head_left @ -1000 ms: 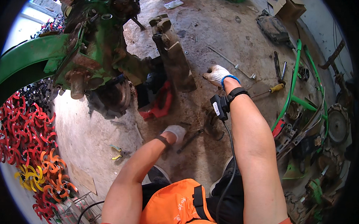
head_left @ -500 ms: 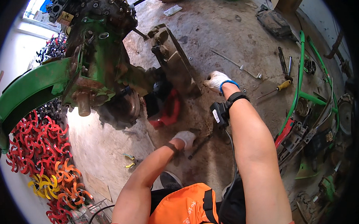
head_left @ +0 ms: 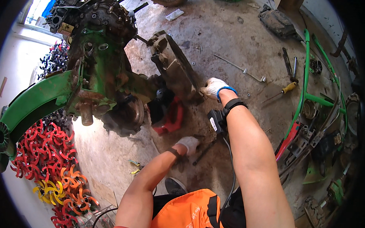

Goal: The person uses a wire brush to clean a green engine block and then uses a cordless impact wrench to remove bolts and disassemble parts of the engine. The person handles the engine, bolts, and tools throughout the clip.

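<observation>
The right arm enters from five o'clock and reaches, nearly straight, toward eleven; the gloved right hand turns toward nine. The left arm, bent at the elbow, enters from seven o'clock. Its gloved left hand points toward two. How far either closes is unclear.

The gloved right hand met the near end of a dusty metal casing; its grip was unclear. The gloved left hand was low, just beside a dark bar on the floor. Left of the casing stood a greasy green machine. Rightward lay a bent metal rod, a yellow-handled screwdriver and a green tubular frame. Curved red blades were heaped far left.
</observation>
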